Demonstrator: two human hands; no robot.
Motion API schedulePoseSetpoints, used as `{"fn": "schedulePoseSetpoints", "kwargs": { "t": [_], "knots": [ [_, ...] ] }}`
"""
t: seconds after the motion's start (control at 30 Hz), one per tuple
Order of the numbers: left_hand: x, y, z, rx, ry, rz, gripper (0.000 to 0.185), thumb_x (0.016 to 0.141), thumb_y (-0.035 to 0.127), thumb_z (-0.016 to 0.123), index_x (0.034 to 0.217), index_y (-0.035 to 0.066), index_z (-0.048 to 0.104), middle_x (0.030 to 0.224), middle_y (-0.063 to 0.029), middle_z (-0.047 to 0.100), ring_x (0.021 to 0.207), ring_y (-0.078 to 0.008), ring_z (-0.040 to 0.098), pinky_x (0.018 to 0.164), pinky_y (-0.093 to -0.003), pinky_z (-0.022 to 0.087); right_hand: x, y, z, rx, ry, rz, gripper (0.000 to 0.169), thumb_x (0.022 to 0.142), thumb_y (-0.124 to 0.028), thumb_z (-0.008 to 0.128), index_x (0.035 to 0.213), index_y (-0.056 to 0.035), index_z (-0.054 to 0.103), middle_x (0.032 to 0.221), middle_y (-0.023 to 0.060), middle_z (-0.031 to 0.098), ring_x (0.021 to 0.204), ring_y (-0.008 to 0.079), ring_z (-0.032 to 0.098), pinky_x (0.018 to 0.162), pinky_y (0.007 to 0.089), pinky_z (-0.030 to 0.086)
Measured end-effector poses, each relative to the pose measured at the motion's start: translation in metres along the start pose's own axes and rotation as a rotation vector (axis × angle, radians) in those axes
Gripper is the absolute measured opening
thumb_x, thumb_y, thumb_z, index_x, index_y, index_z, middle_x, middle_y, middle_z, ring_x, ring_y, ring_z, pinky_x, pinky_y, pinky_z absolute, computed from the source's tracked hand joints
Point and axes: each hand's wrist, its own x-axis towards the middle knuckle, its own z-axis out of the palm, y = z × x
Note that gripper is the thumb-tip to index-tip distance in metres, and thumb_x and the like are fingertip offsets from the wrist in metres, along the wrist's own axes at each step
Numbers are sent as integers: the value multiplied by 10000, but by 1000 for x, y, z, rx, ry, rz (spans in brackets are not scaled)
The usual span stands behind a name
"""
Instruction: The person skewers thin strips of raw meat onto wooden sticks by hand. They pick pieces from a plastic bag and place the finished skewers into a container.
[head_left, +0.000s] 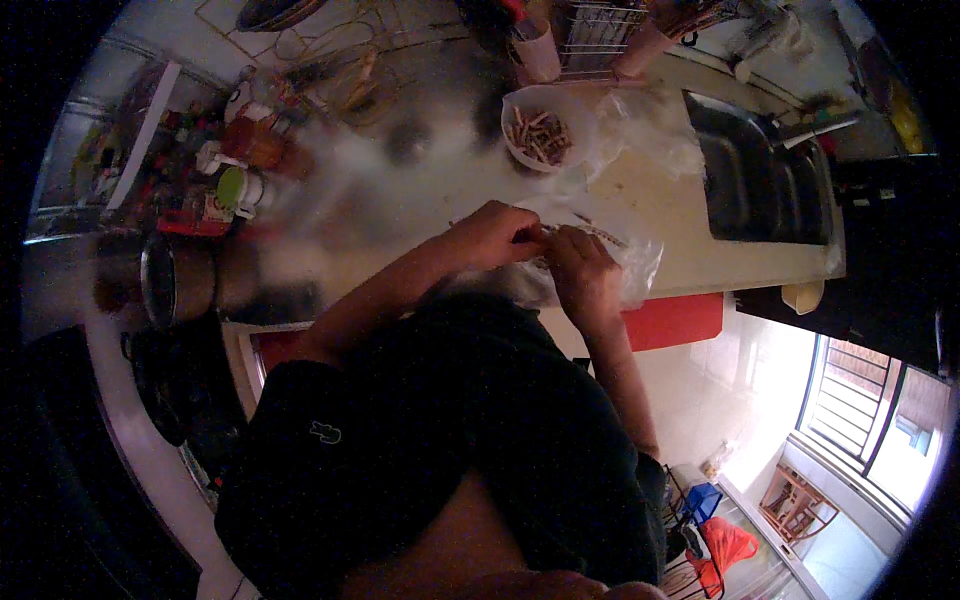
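My left hand (501, 234) and my right hand (586, 266) meet at the fingertips above a clear plastic bag (645, 262) on the counter. Both hands pinch a slim piece that looks like a bean pod (549, 228), mostly hidden by the fingers. Another long, speckled pod (606, 237) lies just past my right knuckles. Beyond the hands stands a white plastic bowl (517, 105), which holds many short, reddish-brown broken pieces (538, 139).
A double steel sink (739, 187) with a faucet (817, 133) lies at right. Crumpled clear plastic (645, 135) sits beside the bowl. Utensil holders (537, 56) stand behind it. At left are a green-lidded jar (232, 187), bottles and a metal pot (176, 279). The lens blurs the left counter.
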Motion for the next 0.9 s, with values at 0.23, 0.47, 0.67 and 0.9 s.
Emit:
{"fn": "schedulePoseSetpoints", "kwargs": {
  "t": [0.23,0.47,0.67,0.9],
  "knots": [
    [-4,13,-13,-654,-155,-317,212,868,258,577,851,47,591,697,-3,559,557,-75,486,501,-217,383,2,-9,2,465,83,221,134,742,-75,662,872,-71,627,873,113,621,780,254,598,661,336,491],
    [-9,2,-14,-835,-190,-373,267,882,314,533,853,56,593,667,3,529,506,-44,437,433,-186,324,-3,-5,20,703,111,273,99,805,-45,617,891,-12,581,839,74,606,714,137,572,630,263,476],
    [-20,1,-17,-1031,-38,-341,286,877,333,524,874,52,580,645,12,501,490,-36,421,427,-176,324,20,-7,10,1078,167,628,94,879,-110,548,898,-19,556,738,59,578,586,96,513,505,214,410],
    [-30,-25,-31,-1256,92,-289,282,877,326,545,920,48,565,703,14,511,534,-51,457,454,-196,368,89,48,0,984,302,404,221,896,-173,525,1048,-13,546,843,79,610,641,104,545,515,214,426]
  ]
}}
